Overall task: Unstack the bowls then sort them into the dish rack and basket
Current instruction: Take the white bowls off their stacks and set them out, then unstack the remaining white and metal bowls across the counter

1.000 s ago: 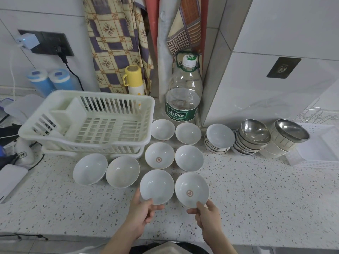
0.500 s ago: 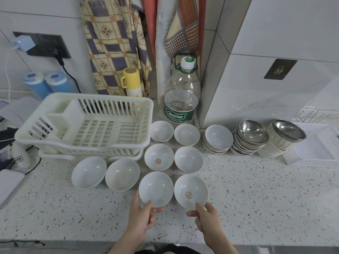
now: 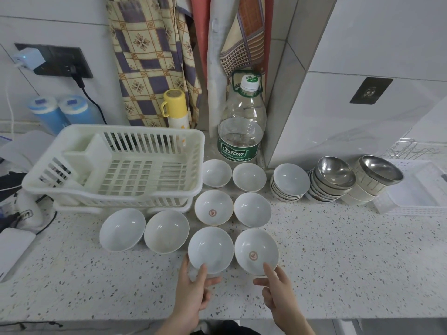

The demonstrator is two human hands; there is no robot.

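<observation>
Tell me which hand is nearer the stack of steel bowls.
Right. The right hand sits at the near edge of the red-marked bowl, with the stack of steel bowls farther back and to its right. The left hand is farther left, at the plain bowl.

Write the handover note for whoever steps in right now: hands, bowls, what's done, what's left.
Left hand: fingers on the near rim of the plain front bowl.
Right hand: fingers on the near rim of the front bowl with the red mark.
Done: eight white bowls are spread singly on the counter.
Left: the white stack and two steel-topped stacks remain stacked at right. The dish rack holds no bowls; the flat white basket at far right shows none either. All sorting remains.
</observation>
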